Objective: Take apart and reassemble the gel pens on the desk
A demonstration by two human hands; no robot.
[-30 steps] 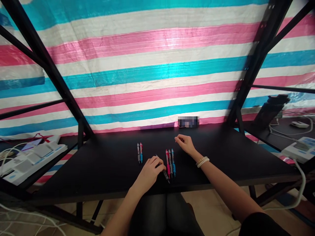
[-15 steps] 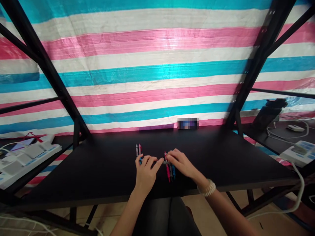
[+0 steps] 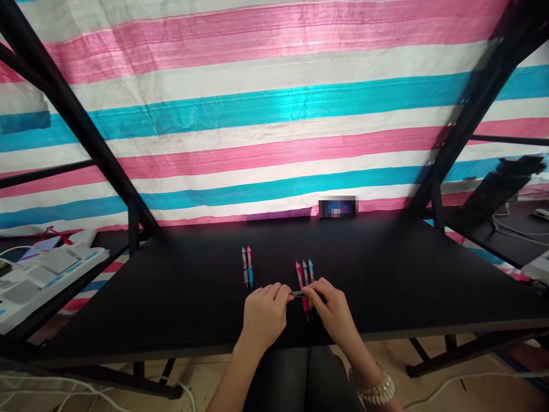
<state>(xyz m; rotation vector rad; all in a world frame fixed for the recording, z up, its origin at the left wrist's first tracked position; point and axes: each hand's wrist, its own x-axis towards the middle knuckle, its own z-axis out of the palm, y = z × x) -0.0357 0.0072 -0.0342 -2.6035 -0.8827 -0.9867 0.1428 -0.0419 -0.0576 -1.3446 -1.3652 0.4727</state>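
Note:
My left hand (image 3: 266, 313) and my right hand (image 3: 332, 306) are both closed, pinching opposite ends of a short grey pen piece (image 3: 297, 294) held level between them. Its ends are hidden by my fingers. Beneath and beyond my right fingers lie three pens side by side: a pink pen (image 3: 299, 274), one with a grey top (image 3: 305, 269) and one with a light blue top (image 3: 311, 268). My right hand partly covers them. Left of these, just past my left hand, two more pens lie together: a grey one (image 3: 245, 266) and one with a pink top and blue grip (image 3: 250, 266).
The black table (image 3: 193, 309) has dark metal posts at both sides. A blurred-out dark device (image 3: 338, 207) stands at its back edge against a striped sheet (image 3: 257, 126). A white power strip (image 3: 55, 286) with plugs is on the left; cables lie right.
My left hand has drawn back from the two pens, which now show fully. Both hands have come closer together on the grey piece. The camera view has shifted slightly.

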